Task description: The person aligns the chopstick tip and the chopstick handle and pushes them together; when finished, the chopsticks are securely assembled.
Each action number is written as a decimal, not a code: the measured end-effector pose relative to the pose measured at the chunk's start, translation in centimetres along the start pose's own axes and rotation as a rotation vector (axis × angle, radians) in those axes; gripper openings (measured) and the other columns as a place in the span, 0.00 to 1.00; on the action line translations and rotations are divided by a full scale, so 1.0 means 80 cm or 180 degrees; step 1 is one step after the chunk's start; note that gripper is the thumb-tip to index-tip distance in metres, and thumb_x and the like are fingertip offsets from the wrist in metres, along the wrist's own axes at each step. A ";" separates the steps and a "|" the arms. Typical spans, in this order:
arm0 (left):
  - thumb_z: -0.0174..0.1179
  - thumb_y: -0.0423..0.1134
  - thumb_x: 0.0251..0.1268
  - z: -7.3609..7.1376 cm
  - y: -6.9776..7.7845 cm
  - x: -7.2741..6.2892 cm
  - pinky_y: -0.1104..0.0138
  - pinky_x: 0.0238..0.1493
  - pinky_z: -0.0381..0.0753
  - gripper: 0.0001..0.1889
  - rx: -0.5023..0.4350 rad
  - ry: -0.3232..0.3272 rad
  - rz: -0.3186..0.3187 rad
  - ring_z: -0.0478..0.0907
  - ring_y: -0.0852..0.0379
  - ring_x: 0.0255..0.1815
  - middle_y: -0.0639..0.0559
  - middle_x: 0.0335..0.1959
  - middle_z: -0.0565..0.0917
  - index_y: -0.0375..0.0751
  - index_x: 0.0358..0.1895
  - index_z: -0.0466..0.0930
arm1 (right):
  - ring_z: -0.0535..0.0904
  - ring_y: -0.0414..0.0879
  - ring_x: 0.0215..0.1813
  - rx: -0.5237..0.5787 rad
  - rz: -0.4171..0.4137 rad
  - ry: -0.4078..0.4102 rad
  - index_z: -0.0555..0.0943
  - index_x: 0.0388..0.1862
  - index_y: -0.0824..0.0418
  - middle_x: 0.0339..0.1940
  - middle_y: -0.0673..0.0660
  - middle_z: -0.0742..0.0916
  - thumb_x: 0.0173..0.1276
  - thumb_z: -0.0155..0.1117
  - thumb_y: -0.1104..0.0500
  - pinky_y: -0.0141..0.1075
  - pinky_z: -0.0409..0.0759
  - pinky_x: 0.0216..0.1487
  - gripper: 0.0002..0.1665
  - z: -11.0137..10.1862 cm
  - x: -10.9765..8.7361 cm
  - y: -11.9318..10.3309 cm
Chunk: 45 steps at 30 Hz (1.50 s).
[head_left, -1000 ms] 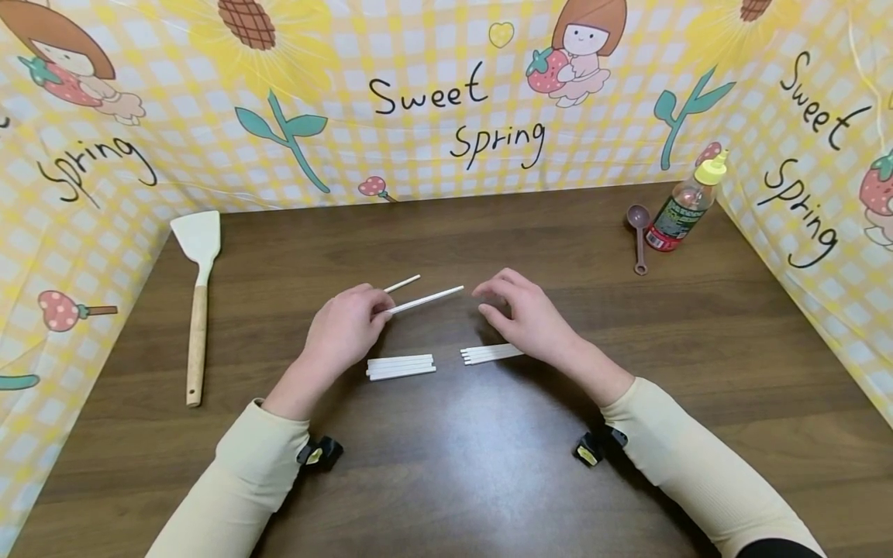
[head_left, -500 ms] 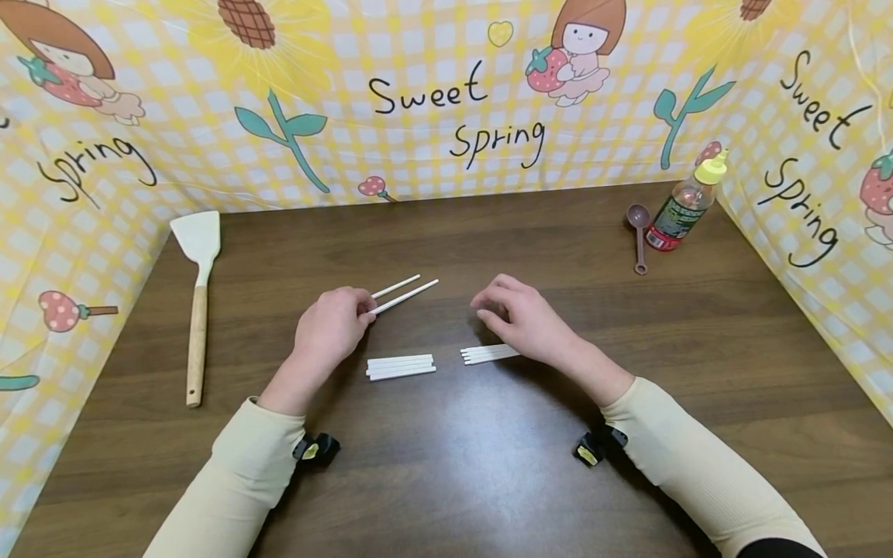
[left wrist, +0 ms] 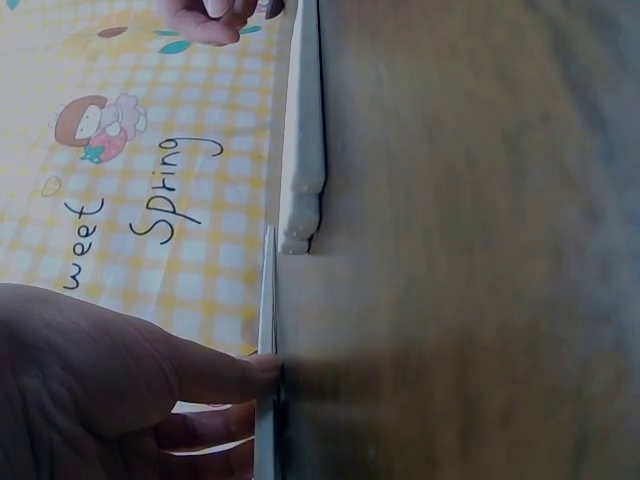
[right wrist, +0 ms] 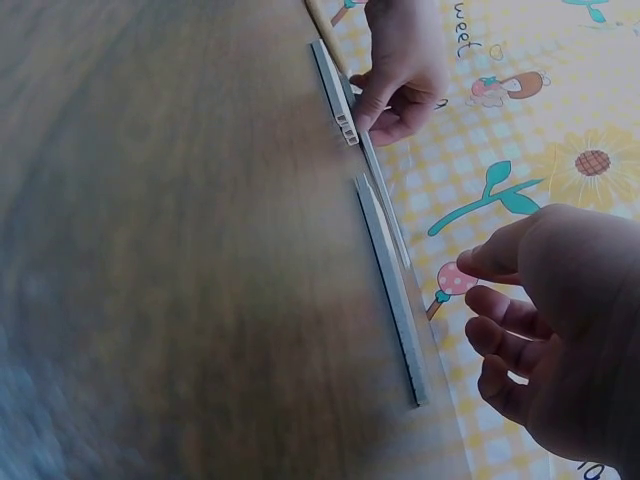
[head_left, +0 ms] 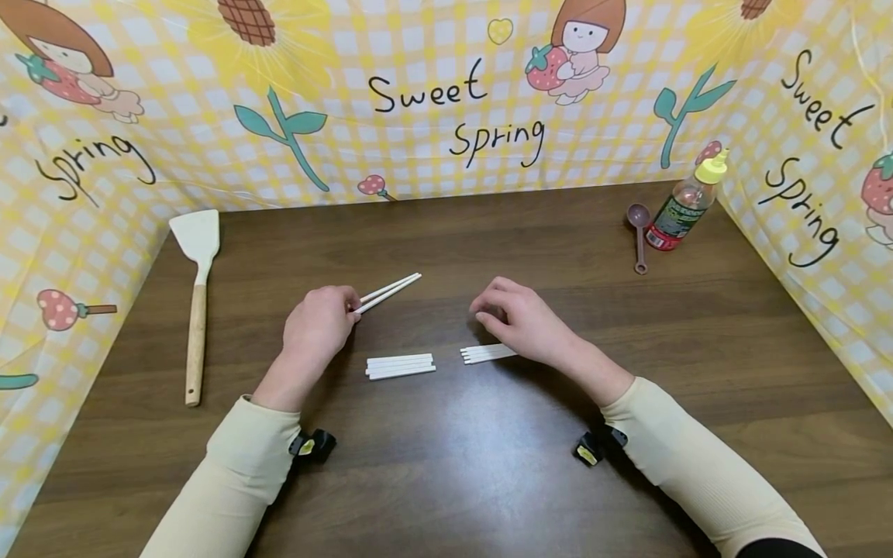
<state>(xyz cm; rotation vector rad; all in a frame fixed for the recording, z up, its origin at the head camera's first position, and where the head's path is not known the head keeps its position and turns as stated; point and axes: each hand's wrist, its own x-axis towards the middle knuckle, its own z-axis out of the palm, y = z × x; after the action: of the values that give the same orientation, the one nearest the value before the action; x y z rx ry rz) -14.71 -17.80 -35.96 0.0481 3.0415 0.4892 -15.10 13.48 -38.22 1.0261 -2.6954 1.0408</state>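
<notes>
My left hand (head_left: 317, 329) pinches a thin white stick (head_left: 384, 297) between thumb and fingers, low over the table. A second white stick (head_left: 377, 293) lies close behind it; their far ends nearly meet, and the hand hides their near ends. In the left wrist view the thumb presses on the stick (left wrist: 267, 310). A row of several white sticks (head_left: 401, 366) lies side by side in front of that hand. My right hand (head_left: 526, 318) hovers with loosely bent fingers and holds nothing. Beneath it lies another row of white sticks (head_left: 484, 354), partly hidden by the hand.
A white spatula (head_left: 198, 294) with a wooden handle lies at the left. Toward the back right stand a bottle (head_left: 677, 213) with a yellow cap and, beside it, a brown measuring spoon (head_left: 639, 232). Patterned cloth (head_left: 418, 155) walls the brown table (head_left: 446, 480) at the back and sides.
My left hand has moved left with its stick, bringing it alongside the stick behind. The right hand has sunk slightly. Both stick rows have stayed put.
</notes>
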 end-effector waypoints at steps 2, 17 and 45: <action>0.65 0.33 0.65 -0.001 -0.001 0.000 0.48 0.30 0.78 0.03 0.0007 0.0041 -0.0035 0.81 0.40 0.35 0.39 0.38 0.86 0.42 0.40 0.85 | 0.75 0.45 0.32 -0.0003 -0.0031 0.0002 0.86 0.43 0.60 0.41 0.51 0.81 0.71 0.65 0.64 0.37 0.75 0.39 0.05 0.000 0.000 0.000; 0.68 0.34 0.65 -0.001 0.012 -0.001 0.51 0.36 0.77 0.03 -0.0110 0.0072 0.0434 0.78 0.45 0.35 0.45 0.34 0.81 0.40 0.38 0.86 | 0.77 0.43 0.38 -0.0019 -0.0141 -0.0125 0.87 0.41 0.59 0.38 0.49 0.83 0.71 0.67 0.64 0.39 0.77 0.44 0.04 0.000 0.000 0.000; 0.72 0.34 0.62 0.022 0.037 -0.007 0.65 0.35 0.75 0.05 -0.0873 -0.0966 0.1774 0.73 0.62 0.28 0.60 0.26 0.78 0.47 0.35 0.85 | 0.76 0.40 0.36 0.0070 -0.0095 -0.0768 0.87 0.35 0.54 0.34 0.45 0.83 0.68 0.70 0.63 0.36 0.76 0.43 0.04 -0.002 -0.001 0.010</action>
<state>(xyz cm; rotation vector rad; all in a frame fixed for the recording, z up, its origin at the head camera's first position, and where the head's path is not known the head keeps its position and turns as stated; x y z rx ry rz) -14.00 -14.49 -36.70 0.8803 2.6040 0.8344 -15.58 14.08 -38.55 1.2680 -2.8488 1.0030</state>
